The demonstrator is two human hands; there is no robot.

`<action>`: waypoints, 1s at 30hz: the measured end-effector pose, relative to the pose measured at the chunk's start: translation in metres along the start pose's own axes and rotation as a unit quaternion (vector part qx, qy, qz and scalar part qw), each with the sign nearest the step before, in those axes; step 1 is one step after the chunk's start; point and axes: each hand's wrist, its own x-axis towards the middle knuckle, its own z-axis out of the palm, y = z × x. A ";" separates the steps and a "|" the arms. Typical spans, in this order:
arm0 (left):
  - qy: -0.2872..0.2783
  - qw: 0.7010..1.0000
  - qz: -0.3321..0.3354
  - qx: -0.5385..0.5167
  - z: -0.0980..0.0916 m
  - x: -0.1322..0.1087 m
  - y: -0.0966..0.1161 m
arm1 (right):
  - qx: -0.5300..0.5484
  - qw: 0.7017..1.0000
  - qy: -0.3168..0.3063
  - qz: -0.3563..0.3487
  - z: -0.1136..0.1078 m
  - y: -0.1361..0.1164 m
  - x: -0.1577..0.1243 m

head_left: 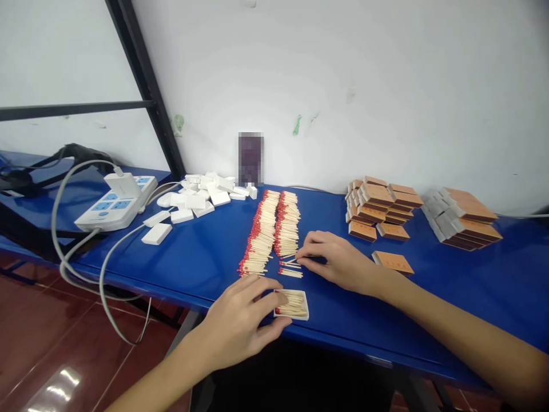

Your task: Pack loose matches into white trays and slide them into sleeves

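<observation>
My left hand (246, 317) grips a white matchbox tray (307, 309) at the table's front edge, its fingers around the tray's left end. Red-tipped matches (293, 303) lie inside that tray. Just beyond, my right hand (337, 257) pinches at the ends of a few loose matches (290, 273) at the near end of a row. Two long rows of matches, a left row (261, 234) and a right row (287, 223), run back toward the wall. A single orange-brown matchbox cover (393, 262) lies right of my right hand, beside the forearm.
White empty-looking trays (195, 200) are heaped at the back left. Stacked matchbox covers (377, 203) and a second stack (467, 217) stand at the right. A power strip (115, 206) with looping cables sits left, near a black metal frame (148, 86). A pixelated dark object (251, 157) leans against the wall.
</observation>
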 end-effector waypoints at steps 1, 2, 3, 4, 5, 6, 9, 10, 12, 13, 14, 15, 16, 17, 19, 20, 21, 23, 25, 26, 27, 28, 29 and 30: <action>-0.002 1.000 0.002 -0.001 0.000 0.000 0.000 | -0.013 1.000 -0.019 -0.005 -0.001 0.000 0.003; -0.003 1.000 0.003 -0.001 0.000 -0.001 0.000 | -0.024 0.999 -0.035 -0.009 -0.002 -0.001 0.005; -0.004 1.000 0.005 -0.002 0.000 -0.001 0.000 | -0.033 0.998 -0.046 -0.012 -0.003 -0.001 0.008; -0.002 1.000 0.006 -0.001 0.000 -0.001 -0.001 | -0.042 0.998 -0.055 -0.013 -0.004 -0.002 0.010; 0.001 1.000 0.008 0.000 0.000 -0.001 -0.001 | -0.050 0.997 -0.059 -0.015 -0.004 -0.002 0.012; 0.003 1.000 0.008 0.001 0.000 -0.001 -0.001 | -0.058 0.996 -0.062 -0.017 -0.005 -0.003 0.014; 0.006 1.000 0.006 0.003 -0.001 0.000 0.000 | -0.072 0.995 -0.061 -0.018 -0.006 -0.006 0.019; 0.005 1.000 0.006 0.003 -0.001 0.000 0.000 | -0.071 0.996 -0.059 -0.016 -0.006 -0.006 0.020; 0.001 1.000 0.004 0.003 -0.001 0.000 0.000 | -0.067 0.997 -0.050 -0.002 -0.007 -0.008 0.021; -0.001 1.000 0.003 0.003 -0.001 0.000 0.000 | -0.064 0.997 -0.043 0.007 -0.007 -0.008 0.020; -0.002 1.000 0.003 0.003 -0.001 0.000 0.001 | -0.061 0.997 -0.034 0.014 -0.006 -0.009 0.019; -0.003 1.000 0.003 0.003 -0.001 -0.001 0.001 | -0.057 0.998 -0.024 0.019 -0.006 -0.010 0.017; -0.002 1.000 0.003 0.002 -0.001 -0.001 0.001 | -0.050 0.998 -0.015 0.021 -0.006 -0.011 0.015; 0.000 1.000 0.003 0.002 -0.001 0.000 0.001 | -0.042 0.999 -0.006 0.019 -0.005 -0.012 0.011; 0.004 1.000 0.003 0.002 -0.001 0.000 0.002 | -0.026 1.000 0.006 0.012 -0.003 -0.015 0.005; 0.005 1.000 0.004 0.002 -0.002 0.000 0.002 | -0.021 1.000 0.009 0.008 -0.002 -0.016 0.001; 0.004 1.000 0.004 0.002 -0.002 0.000 0.002 | -0.018 1.000 0.011 0.005 -0.001 -0.018 -0.001; 0.000 1.000 0.001 0.003 -0.002 0.000 0.002 | -0.012 1.000 0.014 -0.002 0.002 -0.019 -0.004; -0.001 1.000 -0.001 0.004 -0.002 0.000 0.002 | -0.006 1.000 0.019 -0.006 0.005 -0.020 -0.004; -0.001 1.000 -0.002 0.005 -0.002 0.000 0.002 | -0.004 1.000 0.020 -0.007 0.007 -0.020 -0.004; -0.001 1.000 -0.001 0.006 -0.002 0.000 0.002 | -0.002 1.000 0.021 -0.006 0.008 -0.019 -0.004; -0.001 1.000 0.001 0.006 -0.002 0.000 0.002 | -0.002 1.000 0.023 -0.006 0.009 -0.019 -0.003; -0.001 1.000 0.002 0.007 -0.002 0.000 0.002 | -0.003 1.000 0.027 -0.004 0.010 -0.019 -0.003; -0.001 1.000 0.003 0.008 -0.002 0.000 0.002 | -0.003 0.999 0.032 -0.002 0.011 -0.018 -0.002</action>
